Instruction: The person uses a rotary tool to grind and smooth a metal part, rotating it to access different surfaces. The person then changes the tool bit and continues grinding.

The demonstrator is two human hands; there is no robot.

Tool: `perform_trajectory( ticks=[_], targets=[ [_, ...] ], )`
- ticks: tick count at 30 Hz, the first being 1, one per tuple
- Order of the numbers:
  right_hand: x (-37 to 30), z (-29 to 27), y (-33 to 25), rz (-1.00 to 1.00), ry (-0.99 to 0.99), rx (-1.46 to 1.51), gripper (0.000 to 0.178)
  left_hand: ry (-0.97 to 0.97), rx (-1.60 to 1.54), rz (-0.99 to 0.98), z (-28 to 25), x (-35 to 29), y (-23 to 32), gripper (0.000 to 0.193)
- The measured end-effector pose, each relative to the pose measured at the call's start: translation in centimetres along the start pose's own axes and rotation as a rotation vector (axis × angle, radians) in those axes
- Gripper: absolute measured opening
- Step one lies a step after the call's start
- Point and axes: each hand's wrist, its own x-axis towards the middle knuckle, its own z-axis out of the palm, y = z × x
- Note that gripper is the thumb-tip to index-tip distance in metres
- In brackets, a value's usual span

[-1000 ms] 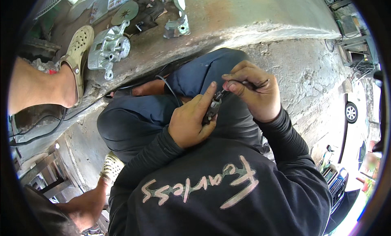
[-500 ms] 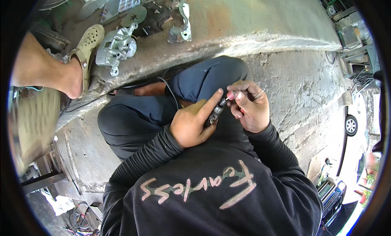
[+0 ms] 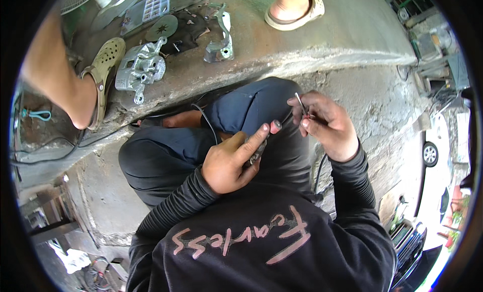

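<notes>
My left hand (image 3: 232,162) is wrapped round a dark metal handpiece that looks like a small rotary grinder (image 3: 257,150), its forefinger stretched along it. A pink grinding stone (image 3: 275,126) with a dark end face sits at the far tip of this tool. Off to its right, my right hand (image 3: 327,122) pinches a thin silvery metal pin (image 3: 300,101) that points up and away; a bit of red shows between the fingers beside it. The right hand is apart from the stone. My palm hides most of the grinder's body.
A silvery caliper-like casting (image 3: 141,69), a metal bracket (image 3: 221,38), a round disc (image 3: 162,28) and a compartment box (image 3: 156,5) lie on the raised concrete. Another person's clog-shod feet stand there, one clog (image 3: 107,60) at left. A black cable (image 3: 60,160) trails at left.
My right hand has left the pink stone, moved right and now shows a metal pin. My left hand has shifted slightly back. The other person's second foot has stepped onto the ledge at the top.
</notes>
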Motion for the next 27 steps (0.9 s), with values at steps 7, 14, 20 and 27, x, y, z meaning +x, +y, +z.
perform_trajectory(
  ticks=[7,14,20,27],
  targets=[
    [1.7,2.4,-1.1,0.025,-0.091,-0.155,0.037,-0.003,-0.002,-0.027,-1.0,0.0,0.0,0.085],
    [3.7,2.5,-1.8,0.044,-0.224,-0.325,0.022,-0.082,-0.006,-0.058,-0.9,-0.3,-0.5,0.082],
    [5.3,2.2,-3.6,0.118,-0.328,-0.389,0.018,-0.139,0.026,0.014,-1.1,0.2,-0.9,0.089],
    [6.5,2.0,-3.0,0.135,-0.383,-0.407,0.02,-0.16,-0.022,0.006,-1.0,0.1,-2.1,0.093]
  ],
)
